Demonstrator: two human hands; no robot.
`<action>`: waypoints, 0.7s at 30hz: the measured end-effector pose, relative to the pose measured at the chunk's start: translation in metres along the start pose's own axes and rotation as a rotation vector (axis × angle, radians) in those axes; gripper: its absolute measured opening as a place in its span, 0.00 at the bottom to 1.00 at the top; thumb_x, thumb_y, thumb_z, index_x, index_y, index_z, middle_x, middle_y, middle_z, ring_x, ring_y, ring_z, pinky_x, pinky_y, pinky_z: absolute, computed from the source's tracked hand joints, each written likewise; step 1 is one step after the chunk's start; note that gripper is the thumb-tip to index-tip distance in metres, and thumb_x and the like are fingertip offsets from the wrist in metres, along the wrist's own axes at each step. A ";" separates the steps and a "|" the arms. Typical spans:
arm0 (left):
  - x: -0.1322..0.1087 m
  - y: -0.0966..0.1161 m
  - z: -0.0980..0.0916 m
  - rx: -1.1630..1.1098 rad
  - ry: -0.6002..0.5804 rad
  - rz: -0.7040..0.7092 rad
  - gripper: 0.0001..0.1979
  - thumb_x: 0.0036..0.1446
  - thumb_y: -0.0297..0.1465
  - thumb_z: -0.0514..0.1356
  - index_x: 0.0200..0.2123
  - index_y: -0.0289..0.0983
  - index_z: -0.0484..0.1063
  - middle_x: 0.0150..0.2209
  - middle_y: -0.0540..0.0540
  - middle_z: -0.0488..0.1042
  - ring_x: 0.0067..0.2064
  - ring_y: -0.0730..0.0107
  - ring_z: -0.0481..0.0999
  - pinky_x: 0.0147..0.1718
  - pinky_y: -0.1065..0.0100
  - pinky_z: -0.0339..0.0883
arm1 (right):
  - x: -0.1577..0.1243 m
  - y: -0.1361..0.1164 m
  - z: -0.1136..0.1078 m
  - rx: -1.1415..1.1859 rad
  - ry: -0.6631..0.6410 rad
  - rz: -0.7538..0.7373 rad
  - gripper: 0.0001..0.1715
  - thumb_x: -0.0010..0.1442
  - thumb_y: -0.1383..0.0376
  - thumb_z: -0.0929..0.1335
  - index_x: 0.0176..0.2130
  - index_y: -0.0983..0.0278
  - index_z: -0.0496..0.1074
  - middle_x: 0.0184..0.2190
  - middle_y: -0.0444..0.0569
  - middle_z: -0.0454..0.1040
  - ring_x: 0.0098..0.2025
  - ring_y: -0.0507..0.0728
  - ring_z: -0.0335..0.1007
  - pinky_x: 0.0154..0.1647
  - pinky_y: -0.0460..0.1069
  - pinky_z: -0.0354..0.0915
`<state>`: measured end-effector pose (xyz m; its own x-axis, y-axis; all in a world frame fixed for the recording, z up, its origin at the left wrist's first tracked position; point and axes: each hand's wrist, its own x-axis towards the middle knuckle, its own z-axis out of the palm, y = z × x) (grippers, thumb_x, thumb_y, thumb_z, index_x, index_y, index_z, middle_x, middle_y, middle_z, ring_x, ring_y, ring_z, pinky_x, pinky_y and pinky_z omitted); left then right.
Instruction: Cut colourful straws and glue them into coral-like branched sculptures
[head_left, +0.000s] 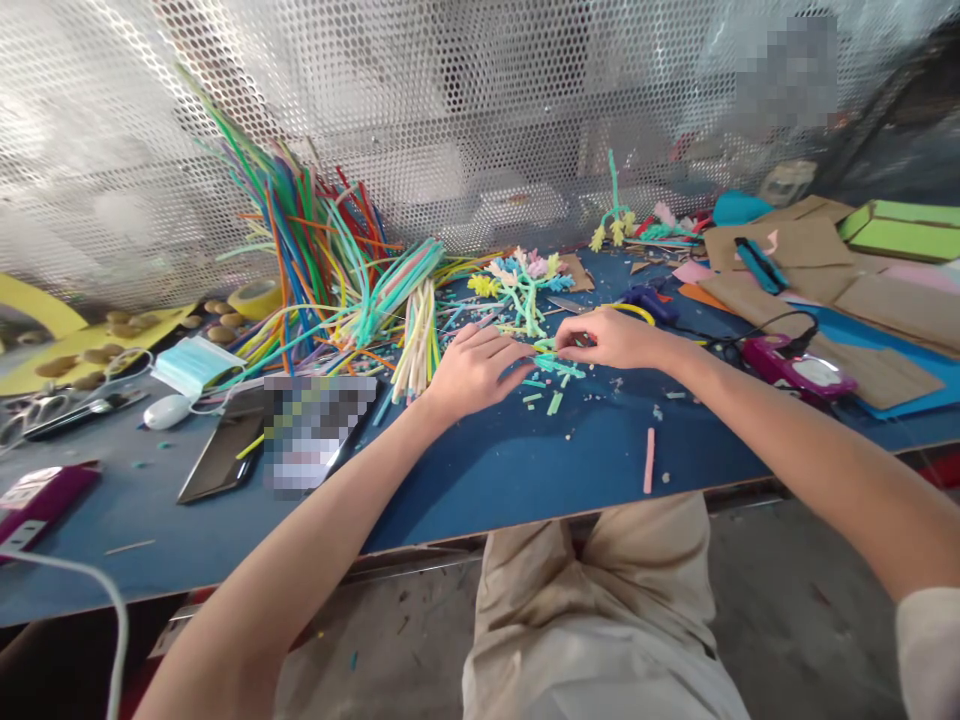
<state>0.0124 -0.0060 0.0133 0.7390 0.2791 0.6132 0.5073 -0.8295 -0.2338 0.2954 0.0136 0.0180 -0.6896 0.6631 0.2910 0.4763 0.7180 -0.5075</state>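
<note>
A short yellow pipe cleaner point(541, 350) spans the small gap between my two hands above the blue table. My left hand point(480, 368) has thumb and fingers closed at its left end. My right hand point(602, 338) pinches the other end, its fingers curled; the fingertips partly hide the piece. Cut bits of turquoise and green pipe cleaner point(555, 403) lie scattered below the hands. Just behind them stands a bunch of pipe cleaner flowers point(517, 280) with yellow, blue and pink heads. A pointed metal blade point(566, 304) lies behind my right hand.
Long pipe cleaners point(300, 240) pile up at the back left. Phones point(225, 445), a face mask point(193, 365) and a white mouse point(166, 412) lie left. To the right are a purple device point(799, 368) with a cable and cardboard pieces point(885, 300). Perforated metal point(525, 120) rises behind.
</note>
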 end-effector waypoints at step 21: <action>0.000 -0.001 0.007 -0.058 -0.053 -0.088 0.08 0.72 0.33 0.58 0.48 0.37 0.72 0.44 0.42 0.80 0.45 0.58 0.77 0.47 0.59 0.69 | 0.011 -0.006 0.031 0.391 0.376 0.205 0.14 0.67 0.58 0.69 0.49 0.61 0.70 0.37 0.49 0.77 0.34 0.55 0.76 0.37 0.51 0.74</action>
<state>0.0144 -0.0018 0.0082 0.7162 0.3759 0.5880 0.5458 -0.8267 -0.1363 0.2682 0.0099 -0.0013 -0.3292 0.8612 0.3872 0.2930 0.4830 -0.8251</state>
